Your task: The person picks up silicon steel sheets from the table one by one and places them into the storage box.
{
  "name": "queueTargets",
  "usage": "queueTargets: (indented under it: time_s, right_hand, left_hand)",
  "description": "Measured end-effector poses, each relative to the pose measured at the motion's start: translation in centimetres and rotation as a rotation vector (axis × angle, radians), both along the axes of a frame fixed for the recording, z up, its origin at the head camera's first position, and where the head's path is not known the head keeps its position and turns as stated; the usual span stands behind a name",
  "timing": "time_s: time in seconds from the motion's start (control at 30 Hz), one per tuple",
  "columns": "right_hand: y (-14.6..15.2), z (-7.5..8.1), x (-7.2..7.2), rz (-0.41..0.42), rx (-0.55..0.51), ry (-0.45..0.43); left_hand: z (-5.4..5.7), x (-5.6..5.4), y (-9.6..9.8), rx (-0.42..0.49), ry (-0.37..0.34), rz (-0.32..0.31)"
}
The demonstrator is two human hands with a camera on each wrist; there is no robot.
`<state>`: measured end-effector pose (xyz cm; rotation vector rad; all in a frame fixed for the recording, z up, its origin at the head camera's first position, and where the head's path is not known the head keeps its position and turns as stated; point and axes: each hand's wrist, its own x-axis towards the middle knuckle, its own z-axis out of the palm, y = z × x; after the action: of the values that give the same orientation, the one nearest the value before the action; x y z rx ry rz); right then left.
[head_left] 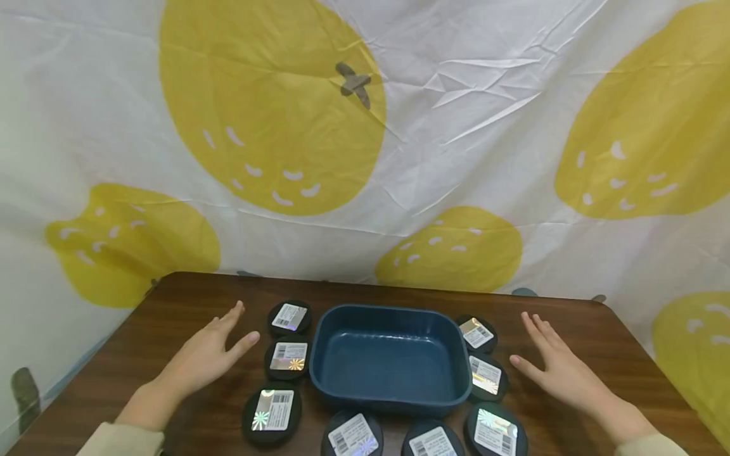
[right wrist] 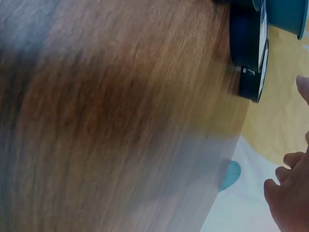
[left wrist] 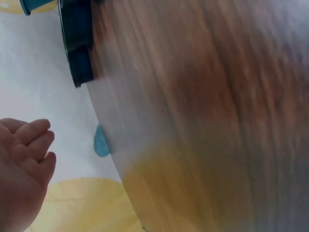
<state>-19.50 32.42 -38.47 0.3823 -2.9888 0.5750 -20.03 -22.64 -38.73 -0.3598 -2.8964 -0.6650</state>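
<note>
A dark blue rectangular dish (head_left: 393,361) with rounded corners stands in the middle of the table, nothing inside it. Around its left, front and right sides lie several round black discs with white barcode labels, such as one at the far left (head_left: 289,318), one at the front left (head_left: 271,415) and one at the right (head_left: 486,377). My left hand (head_left: 199,358) hovers left of the discs, fingers extended, holding nothing. On the other side my right hand (head_left: 561,370) is likewise spread, apart from the discs and holding nothing.
The brown wooden table (head_left: 217,291) has rounded far corners. Right behind it hangs a white cloth (head_left: 456,158) printed with yellow fruit. The front discs are cut off by the lower edge of the head view.
</note>
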Motion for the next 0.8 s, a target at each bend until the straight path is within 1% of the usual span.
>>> queueTargets:
  time_s: [0.13,0.23,0.33,0.5,0.6,0.73,0.8]
  right_hand:
    - [-0.3,0.1,-0.5,0.001,-0.047,-0.04]
    - [-0.7,0.2,-0.8,0.003,-0.064,-0.052]
    - [-1.1,0.2,-1.1,0.008,-0.061,-0.045]
    - [-1.7,0.1,-1.4,0.014,-0.042,-0.026]
    - [-1.9,0.2,-1.5,0.012,-0.033,-0.022]
    - [-2.1,0.3,-1.8,0.002,-0.023,-0.023]
    - [-2.2,0.3,-1.9,-0.002,-0.016,-0.018]
  left_hand:
    - [0.1,0.0,0.7,0.018,0.022,-0.01]
    - [0.0,0.0,1.3,0.039,0.041,-0.034]
    - [-0.1,0.0,1.9,0.048,0.061,-0.062]
    - [0.0,0.1,2.9,0.052,0.092,-0.088]
    - [0.2,0.2,3.5,0.056,0.08,-0.098]
    - [0.6,0.3,4.3,0.066,0.029,-0.114]
    - [0.8,0.3,4.7,0.089,0.003,-0.114]
